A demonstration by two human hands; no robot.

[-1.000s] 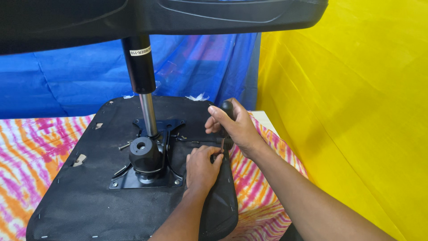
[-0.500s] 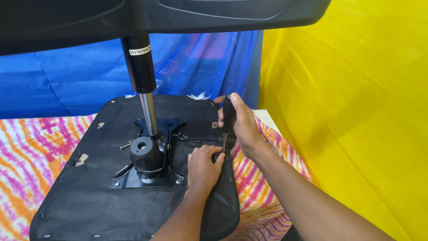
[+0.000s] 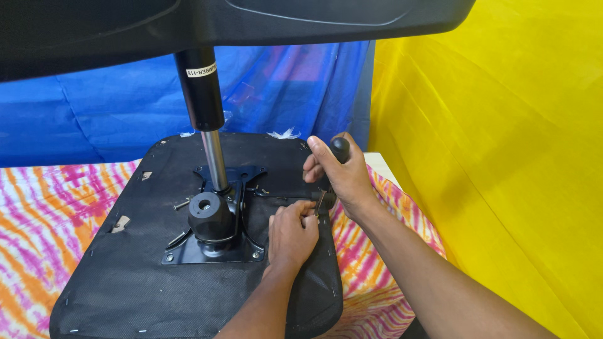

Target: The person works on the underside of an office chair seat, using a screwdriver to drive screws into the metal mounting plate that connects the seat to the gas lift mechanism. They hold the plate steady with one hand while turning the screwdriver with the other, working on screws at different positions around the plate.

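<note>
Chair seat, black and turned upside down, lies on a cloth with pink, orange and white tie-dye pattern, and it takes most of the lower middle of the view. Its underside is covered with black fabric, stapled along the edges. Behind it hangs a blue sheet, and on the right side a yellow sheet. Across the top of the view passes a large black plastic part, very near to the camera.

At the middle of the seat is fixed a black metal mounting plate with a round black hub. From just behind the hub a gas cylinder rises — black above, shiny metal rod below — up to the black part at the top.

From the plate a thin lever goes to the right edge of the seat. The right hand is there, its fingers wrapped around the black knob at the end of the lever. The left hand rests on the seat just below, fingers curled and pinching at the lever near its knob end — what exactly they grip, I cannot tell. The two hands are almost touching.
</note>
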